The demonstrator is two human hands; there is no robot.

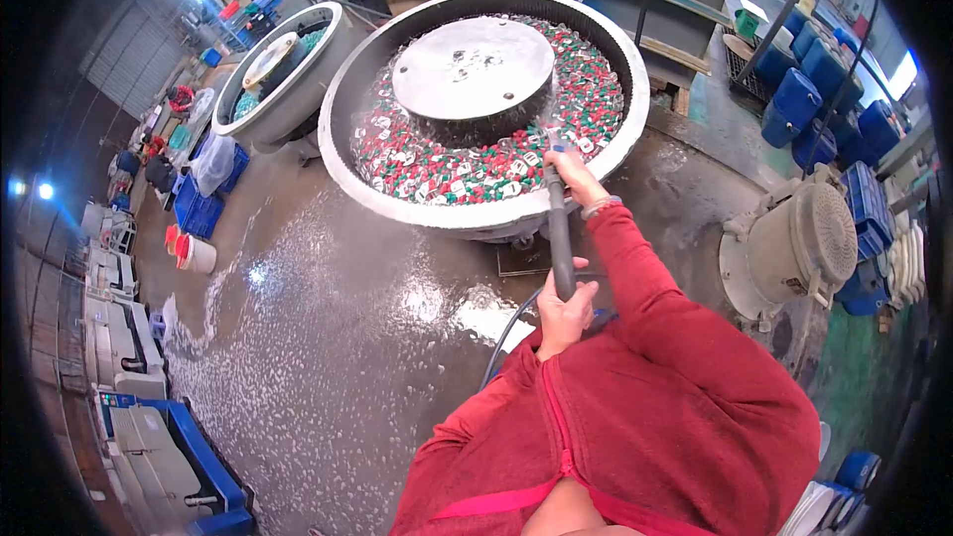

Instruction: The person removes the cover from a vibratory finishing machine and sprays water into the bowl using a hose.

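Note:
My right hand (pixel 574 177) is wrapped round the front part of a thick dark grey hose (pixel 560 233), near its outlet. Lower down, close to my body, my left hand (pixel 564 316) grips the same hose. The hose points away from me over the near rim of a large round tub (pixel 397 201). Water seems to come from its tip, though the spray is hard to make out. Many small red, green, white and clear pieces (pixel 437 164) fill the ring-shaped trough. In the tub's middle stands a hub with a pale round lid (pixel 475 65).
A second round tub (pixel 288 109) with teal pieces stands at the left. The floor (pixel 328 337) is wet and foamy. A beige drum-shaped machine (pixel 794 238) and blue barrels (pixel 799 99) are at the right. A white bucket (pixel 197 254) and blue crates (pixel 199 208) lie left.

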